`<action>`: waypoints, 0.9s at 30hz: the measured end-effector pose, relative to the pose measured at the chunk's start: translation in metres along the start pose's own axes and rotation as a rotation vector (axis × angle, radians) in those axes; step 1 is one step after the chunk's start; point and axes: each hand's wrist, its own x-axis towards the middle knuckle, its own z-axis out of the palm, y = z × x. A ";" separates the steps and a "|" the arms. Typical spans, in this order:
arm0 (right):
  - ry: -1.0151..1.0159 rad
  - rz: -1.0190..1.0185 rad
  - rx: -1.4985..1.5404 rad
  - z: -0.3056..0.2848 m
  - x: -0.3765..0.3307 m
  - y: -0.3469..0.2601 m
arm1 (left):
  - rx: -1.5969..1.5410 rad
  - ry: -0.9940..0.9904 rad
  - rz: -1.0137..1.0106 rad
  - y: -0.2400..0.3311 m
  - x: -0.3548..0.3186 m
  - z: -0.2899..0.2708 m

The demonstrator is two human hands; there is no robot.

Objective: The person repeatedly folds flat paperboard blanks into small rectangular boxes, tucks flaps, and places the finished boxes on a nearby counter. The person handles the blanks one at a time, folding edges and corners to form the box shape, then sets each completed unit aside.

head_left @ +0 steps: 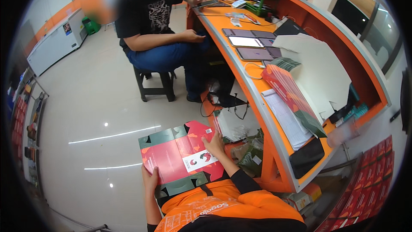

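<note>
A flat, unfolded cardboard box blank in red and dark green lies across my lap, tilted a little. It has cut flaps along its edges and a white panel with a red and black picture. My left hand grips its lower left edge, thumb on top and fingers hidden beneath. My right hand holds the right side near the white panel, fingers partly out of sight under the card.
An orange counter on the right carries several phones, a stack of red and green box blanks, large white sheets and a notepad. Another person sits on a dark stool. Red boxes are stacked lower right.
</note>
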 end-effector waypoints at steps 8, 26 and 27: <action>0.086 -0.210 0.864 -0.049 0.015 -0.019 | -0.136 0.210 0.063 0.069 -0.015 -0.021; -0.380 0.192 0.916 -0.030 0.001 0.081 | -0.635 -0.053 -0.170 0.002 -0.013 -0.042; -0.358 0.162 0.826 -0.028 0.002 0.079 | -0.677 -0.045 -0.240 0.012 -0.015 -0.042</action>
